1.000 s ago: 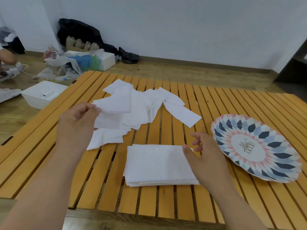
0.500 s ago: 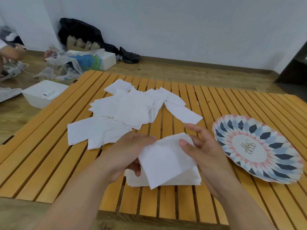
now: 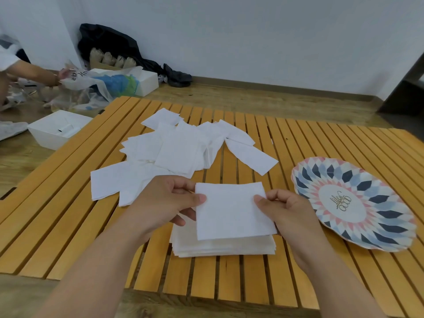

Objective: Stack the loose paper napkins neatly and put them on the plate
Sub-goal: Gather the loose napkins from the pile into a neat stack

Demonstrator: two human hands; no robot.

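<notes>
A single white paper napkin (image 3: 231, 212) is held flat just above a squared stack of napkins (image 3: 224, 247) near the table's front. My left hand (image 3: 165, 203) pinches its left edge and my right hand (image 3: 286, 212) pinches its right edge. Several loose white napkins (image 3: 174, 152) lie scattered and overlapping in a pile farther back on the table. A patterned plate (image 3: 376, 235) with blue, pink and white diamonds sits to the right, with nothing on it.
The slatted orange wooden table (image 3: 57, 226) bears everything. On the floor to the left stand a white box (image 3: 52, 131), plastic bags (image 3: 96, 86) and another white box; a person's arm (image 3: 32, 72) reaches there. Dark bags lie against the wall.
My left hand brought one napkin from the loose pile to the stack. Both hands took hold of it and turned it from skewed to square over the stack.
</notes>
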